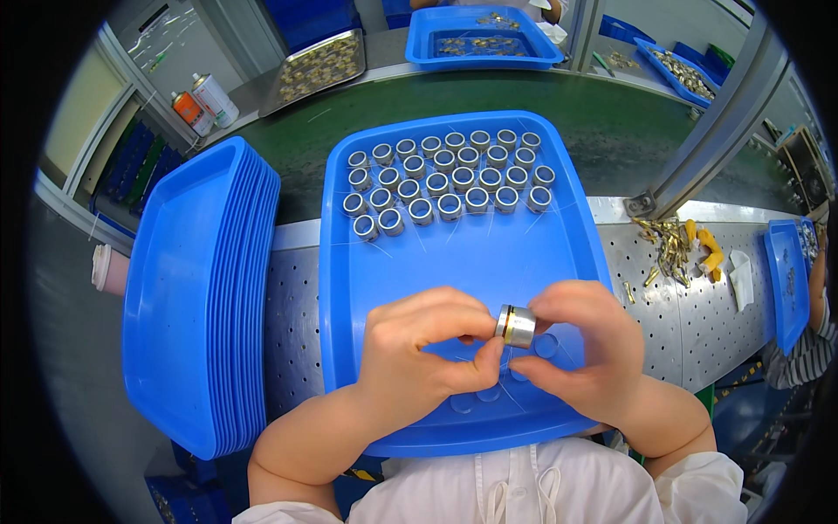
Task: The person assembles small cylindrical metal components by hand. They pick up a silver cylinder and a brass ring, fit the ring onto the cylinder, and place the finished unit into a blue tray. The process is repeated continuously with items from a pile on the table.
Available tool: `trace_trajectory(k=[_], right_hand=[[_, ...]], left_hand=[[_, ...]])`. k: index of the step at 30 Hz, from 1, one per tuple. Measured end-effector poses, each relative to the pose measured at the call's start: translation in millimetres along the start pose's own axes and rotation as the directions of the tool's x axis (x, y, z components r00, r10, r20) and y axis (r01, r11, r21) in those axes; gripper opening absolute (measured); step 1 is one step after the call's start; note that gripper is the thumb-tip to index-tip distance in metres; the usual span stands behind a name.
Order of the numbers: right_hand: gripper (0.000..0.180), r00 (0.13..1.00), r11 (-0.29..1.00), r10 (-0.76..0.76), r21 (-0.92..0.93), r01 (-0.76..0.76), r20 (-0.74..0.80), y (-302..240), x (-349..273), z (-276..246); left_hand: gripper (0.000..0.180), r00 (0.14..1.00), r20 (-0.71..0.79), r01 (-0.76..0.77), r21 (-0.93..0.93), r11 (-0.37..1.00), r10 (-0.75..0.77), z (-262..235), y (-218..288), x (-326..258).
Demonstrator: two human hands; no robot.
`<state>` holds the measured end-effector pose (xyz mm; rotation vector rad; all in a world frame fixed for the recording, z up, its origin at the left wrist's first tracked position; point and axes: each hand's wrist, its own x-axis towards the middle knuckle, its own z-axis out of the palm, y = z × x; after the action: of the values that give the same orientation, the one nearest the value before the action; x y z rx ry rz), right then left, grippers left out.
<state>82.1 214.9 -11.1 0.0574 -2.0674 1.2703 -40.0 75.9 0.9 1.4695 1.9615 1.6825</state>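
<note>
Over the near part of a blue tray [454,266], a short silver metal cylinder [520,327] with a brass-coloured band at its left end lies sideways in the air. My left hand [428,341] pinches that banded end between thumb and fingers. On its other side is my right hand [589,345], thumb and forefinger apart; the fingertips reach the cylinder's right end, and whether they press on it I cannot tell. Several similar metal rings [449,207] with thin wires stand in rows at the tray's far end. Small round blue discs [546,346] lie beneath my hands, partly hidden.
A stack of blue trays [192,297] rises at left. Brass-coloured parts [670,249] and yellow pieces [709,253] lie on the perforated metal table at right, by a metal post [724,113]. Beyond the green belt [375,109] are a filled metal tray [319,70] and another blue tray [480,39].
</note>
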Motion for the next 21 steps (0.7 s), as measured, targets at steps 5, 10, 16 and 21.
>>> trace_trajectory(k=[5, 10, 16, 21], right_hand=[[0.037, 0.998, 0.996, 0.059, 0.066, -0.058, -0.017, 4.1, -4.3, 2.2], [0.038, 0.992, 0.989, -0.118, -0.099, 0.114, -0.035, 3.0, -3.8, 3.2], [0.035, 0.986, 0.976, -0.166, -0.148, 0.161, -0.026, 1.1, -3.5, 3.2], [0.037, 0.981, 0.967, -0.193, -0.173, 0.189, -0.004, 1.3, -1.8, 0.5]], left_hand=[[0.017, 0.998, -0.022, -0.051, 0.035, 0.998, 0.052, 2.2, -0.1, -0.8], [0.018, 0.994, -0.017, -0.104, 0.146, 0.984, 0.108, 1.5, -0.6, -1.9], [0.018, 0.984, -0.026, -0.166, 0.226, 0.960, 0.176, 1.8, -1.0, -2.7], [0.017, 0.993, -0.034, -0.107, 0.146, 0.983, 0.113, 1.9, -0.8, -0.5]])
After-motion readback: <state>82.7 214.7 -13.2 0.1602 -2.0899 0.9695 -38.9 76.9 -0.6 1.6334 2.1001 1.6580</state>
